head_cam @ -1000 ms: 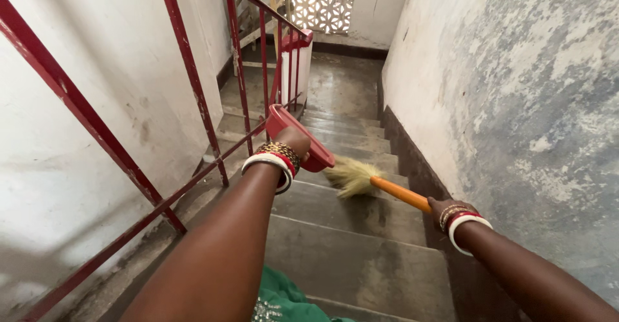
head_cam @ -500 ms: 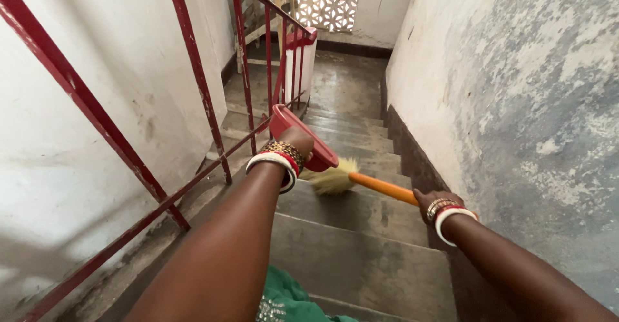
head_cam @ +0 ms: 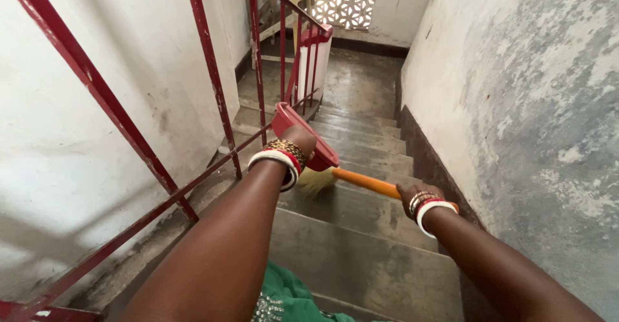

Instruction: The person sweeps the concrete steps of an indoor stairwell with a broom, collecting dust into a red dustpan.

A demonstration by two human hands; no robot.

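My left hand (head_cam: 300, 138) grips a red plastic dustpan (head_cam: 317, 156), held out over the concrete stairs (head_cam: 361, 251). My right hand (head_cam: 412, 193) holds the orange handle (head_cam: 364, 182) of a small straw broom. Its yellow bristles (head_cam: 314, 181) lie on a step and are partly hidden under the dustpan. Both wrists wear white, red and gold bangles.
A red metal railing (head_cam: 213, 96) runs down the left side beside a white wall. A peeling grey-white wall (head_cam: 535, 103) closes the right side. Steps descend to a landing (head_cam: 354, 83) below a patterned lattice window (head_cam: 345, 0). Green cloth (head_cam: 290, 299) shows at the bottom.
My right hand has swept the broom leftward, and the bristles now sit under the dustpan. The left hand and dustpan have stayed in place.
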